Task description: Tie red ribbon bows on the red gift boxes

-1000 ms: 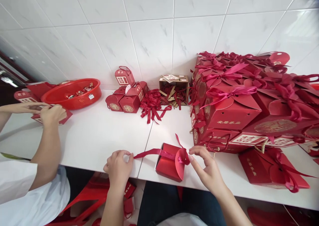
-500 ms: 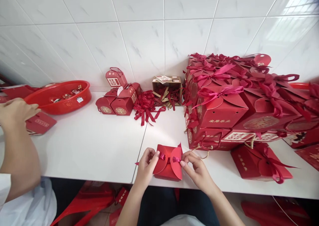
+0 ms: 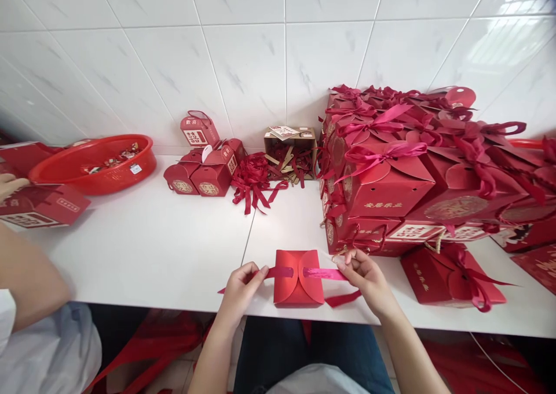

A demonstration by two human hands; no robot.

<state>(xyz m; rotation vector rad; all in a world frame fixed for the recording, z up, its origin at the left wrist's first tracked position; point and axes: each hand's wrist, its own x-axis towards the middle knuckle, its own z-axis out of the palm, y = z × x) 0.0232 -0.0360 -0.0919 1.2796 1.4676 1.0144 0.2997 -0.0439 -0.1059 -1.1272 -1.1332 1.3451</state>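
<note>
Red card and dark pink ribbon sit right in front of the seated worker: a small box (image 3: 298,294) at the near edge of the white table (image 3: 160,249), its two rounded flaps folded in over the top. The ribbon (image 3: 326,274) comes out through a slot in each flap and runs off both ways.

At the box's nine o'clock, the left hand (image 3: 244,289) has thumb and forefinger pinched on one length. At three o'clock, the right hand (image 3: 368,282) grips the other length between thumb and fingertips, and a loose tail hangs across the table at four. Neither hand touches the box, as far as I can see.

Farther out at three stands a tied box (image 3: 430,275). A big stack of bowed boxes (image 3: 393,188) fills one to two o'clock. Near twelve, by the tiled wall (image 3: 243,52), is a carton (image 3: 299,141) of ribbon scraps, with a ribbon bundle (image 3: 252,174) at eleven. Small boxes (image 3: 211,179) sit between ten and eleven, and a red basin (image 3: 108,183) of wrapped sweets at ten. Past it, a co-worker's hand (image 3: 9,186) rests on another box (image 3: 54,204); I can't tell how those fingers are set.
</note>
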